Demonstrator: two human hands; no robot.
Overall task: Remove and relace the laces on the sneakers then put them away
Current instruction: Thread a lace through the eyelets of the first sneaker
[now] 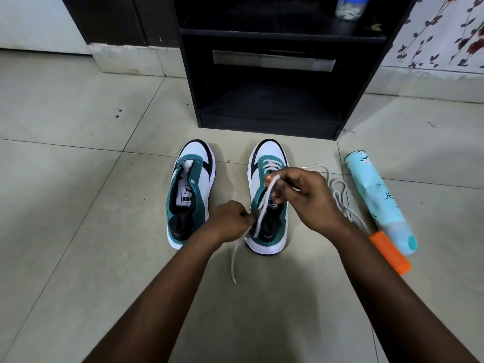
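Note:
Two white, teal and black sneakers stand side by side on the floor, toes pointing away from me. The left sneaker (190, 189) has bare eyelets and no lace. The right sneaker (267, 163) has white lace through its front eyelets. My right hand (306, 197) pinches a loop of that white lace (263, 205) above the shoe's tongue. My left hand (230, 218) grips the same lace lower down near the heel, and its free end (234, 263) trails to the floor. A second loose white lace (340, 192) lies on the tiles right of the shoes.
A black shelf unit (275, 74) stands just behind the sneakers, its lower compartment open, with a plastic bottle (349, 6) on an upper shelf. A folded light-blue umbrella (379, 205) with an orange handle (390, 252) lies to the right. Grey floor tiles spread all around.

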